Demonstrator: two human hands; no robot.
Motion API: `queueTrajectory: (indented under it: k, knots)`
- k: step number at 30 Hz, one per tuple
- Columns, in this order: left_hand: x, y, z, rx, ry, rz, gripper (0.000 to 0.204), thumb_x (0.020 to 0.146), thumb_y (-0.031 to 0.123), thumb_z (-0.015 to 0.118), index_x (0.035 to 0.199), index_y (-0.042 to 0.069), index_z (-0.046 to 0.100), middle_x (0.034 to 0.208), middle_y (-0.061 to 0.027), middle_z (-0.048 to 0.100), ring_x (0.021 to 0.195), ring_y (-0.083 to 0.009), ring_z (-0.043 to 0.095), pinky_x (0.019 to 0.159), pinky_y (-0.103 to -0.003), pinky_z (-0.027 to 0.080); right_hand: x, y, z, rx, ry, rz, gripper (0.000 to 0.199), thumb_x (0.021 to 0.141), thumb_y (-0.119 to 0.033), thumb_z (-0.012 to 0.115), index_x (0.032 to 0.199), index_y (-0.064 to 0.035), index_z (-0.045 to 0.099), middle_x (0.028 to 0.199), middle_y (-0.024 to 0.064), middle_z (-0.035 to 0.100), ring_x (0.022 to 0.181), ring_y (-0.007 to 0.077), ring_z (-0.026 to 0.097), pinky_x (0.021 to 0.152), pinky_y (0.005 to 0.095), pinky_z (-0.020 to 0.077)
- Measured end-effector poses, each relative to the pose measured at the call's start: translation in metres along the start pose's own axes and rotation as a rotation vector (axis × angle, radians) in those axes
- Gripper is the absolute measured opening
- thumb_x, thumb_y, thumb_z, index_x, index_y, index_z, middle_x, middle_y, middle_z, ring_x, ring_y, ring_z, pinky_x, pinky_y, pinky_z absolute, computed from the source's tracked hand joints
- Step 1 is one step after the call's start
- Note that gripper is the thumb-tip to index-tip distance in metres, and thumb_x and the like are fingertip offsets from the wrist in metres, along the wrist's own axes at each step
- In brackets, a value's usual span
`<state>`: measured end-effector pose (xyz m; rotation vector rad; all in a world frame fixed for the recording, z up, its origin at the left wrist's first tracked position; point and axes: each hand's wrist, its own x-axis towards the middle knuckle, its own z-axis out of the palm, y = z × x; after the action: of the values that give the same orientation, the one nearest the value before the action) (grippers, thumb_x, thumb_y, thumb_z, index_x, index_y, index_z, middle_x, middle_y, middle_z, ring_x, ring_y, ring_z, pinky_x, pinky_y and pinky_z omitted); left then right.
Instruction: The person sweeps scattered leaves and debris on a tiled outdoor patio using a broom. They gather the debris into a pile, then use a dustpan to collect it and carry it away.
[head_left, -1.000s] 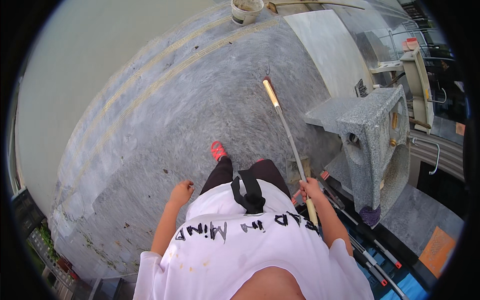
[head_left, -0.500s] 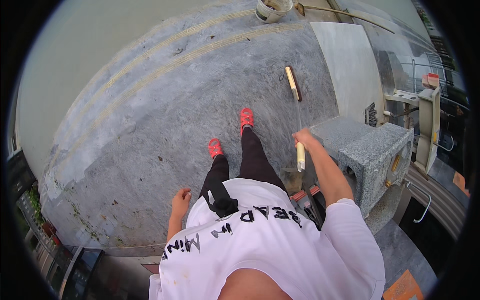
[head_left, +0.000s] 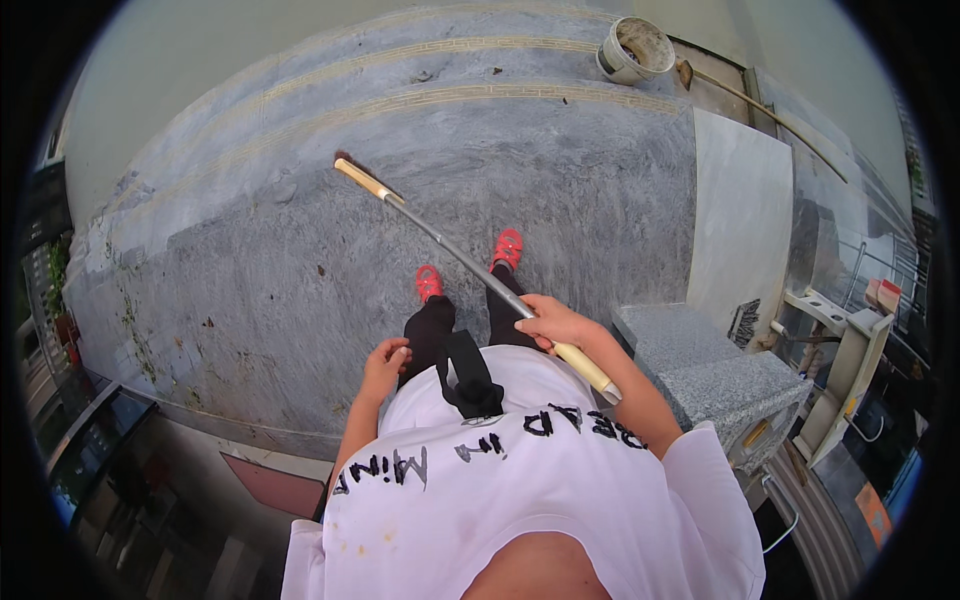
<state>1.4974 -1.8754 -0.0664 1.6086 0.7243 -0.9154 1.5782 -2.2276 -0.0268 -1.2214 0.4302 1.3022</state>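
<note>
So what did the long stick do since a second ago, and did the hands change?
The long-handled tool swung across from the person's right to point forward-left, its head now on the concrete floor. The right hand kept its grip on the handle. The left hand stayed empty by the hip. The bucket looks unmoved.

Bucket [head_left: 634, 48] far ahead; stone block [head_left: 712, 375] right (beside feet).

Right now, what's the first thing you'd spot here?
The long pole held in the right hand, slanting across the grey stone floor to the upper left. Next, the bright red shoes just beyond it. The left hand rests empty by the hip, and a grey bucket sits at the top.
</note>
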Motion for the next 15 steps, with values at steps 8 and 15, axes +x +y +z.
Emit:
queueTrajectory:
  k: [8,15]
  knots:
    - [-0.002,-0.077,-0.015,-0.110,0.048,-0.133,0.023,0.087,0.015,0.052,0.107,0.004,0.055,0.092,-0.0057,0.062,0.080,-0.0133,0.059,0.064,-0.027,0.047,-0.002,-0.044,-0.128,-0.170,0.733,0.105,0.029,0.080,-0.008,0.054,0.105,0.0026,0.043,0.060,0.0055,0.047,0.040,0.0122,0.044,0.033,0.0289,0.0403]
    - [-0.016,-0.137,-0.076,-0.130,0.078,-0.282,0.024,0.087,0.017,0.052,0.106,0.004,0.055,0.091,-0.0060,0.062,0.079,-0.0146,0.060,0.063,-0.028,0.047,0.117,-0.069,-0.182,-0.133,0.852,0.269,0.011,0.079,-0.004,0.054,0.075,0.0050,0.050,0.053,0.0096,0.049,0.040,0.0176,0.049,0.035,0.0309,0.0416]
